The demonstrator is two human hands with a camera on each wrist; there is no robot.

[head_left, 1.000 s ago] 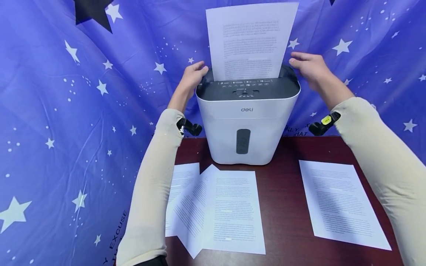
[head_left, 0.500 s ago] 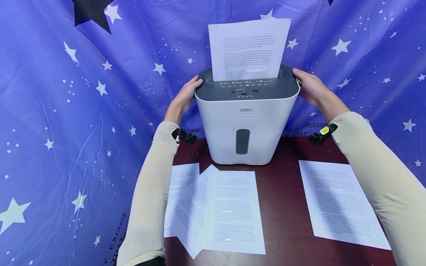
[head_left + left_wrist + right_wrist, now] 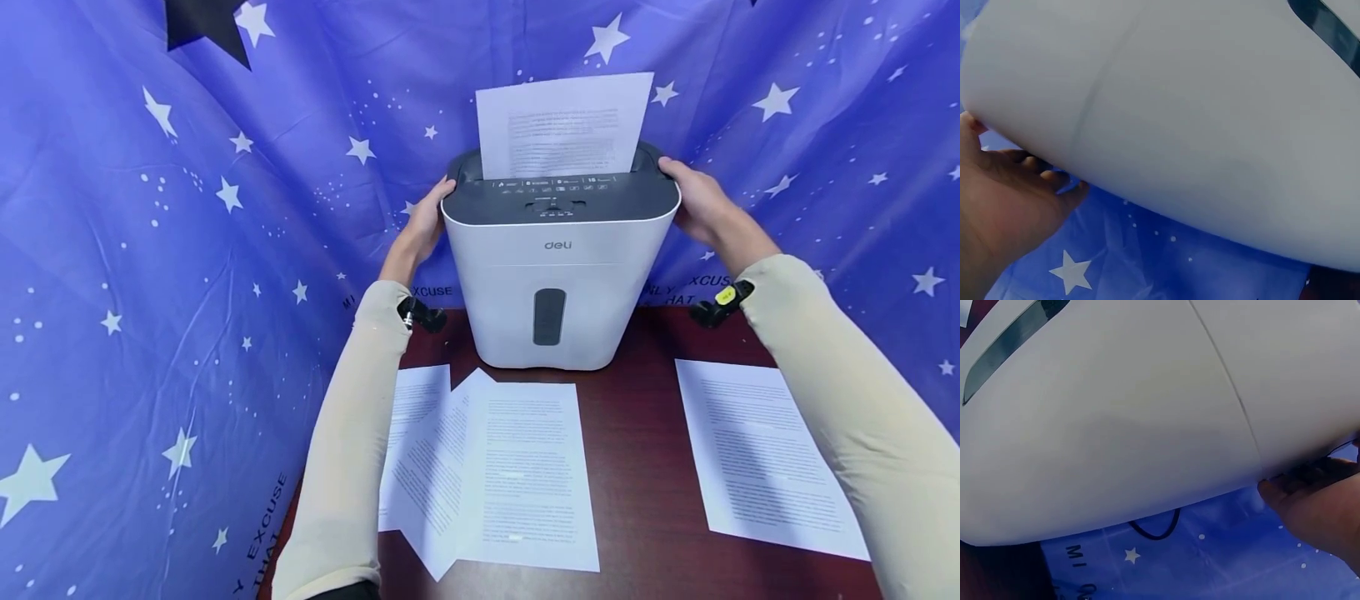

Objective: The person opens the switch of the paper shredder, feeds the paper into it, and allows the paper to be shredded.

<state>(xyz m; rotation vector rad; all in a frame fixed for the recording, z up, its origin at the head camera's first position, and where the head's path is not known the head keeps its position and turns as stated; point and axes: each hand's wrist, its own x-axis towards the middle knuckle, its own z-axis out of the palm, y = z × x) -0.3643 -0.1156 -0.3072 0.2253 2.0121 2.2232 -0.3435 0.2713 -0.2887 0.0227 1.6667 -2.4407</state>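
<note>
A white paper shredder (image 3: pixel 551 283) with a dark grey top stands at the back of the table. From its top slot rises a printed sheet (image 3: pixel 562 125), its lower part hidden inside the machine. My left hand (image 3: pixel 422 218) grips the shredder's upper left side, thumb by the top rim; in the left wrist view its curled fingers (image 3: pixel 1054 180) lie along the white wall. On the opposite side my right hand (image 3: pixel 701 200) holds the upper edge, thumb at the dark top. The right wrist view shows that hand's fingertips (image 3: pixel 1267 487) against the casing.
Several overlapping printed sheets (image 3: pixel 525 483) lie on the dark red table (image 3: pixel 637 467) in front of the shredder. Another printed page (image 3: pixel 765 458) lies at the right, partly under the right forearm. A blue star-patterned curtain (image 3: pixel 187 333) hangs behind and at the left. A black cord (image 3: pixel 1159 536) loops below the casing.
The upright sheet has sunk steadily deeper into the slot. Both hands have come down from beside the sheet onto the shredder's upper sides and now hold it there.
</note>
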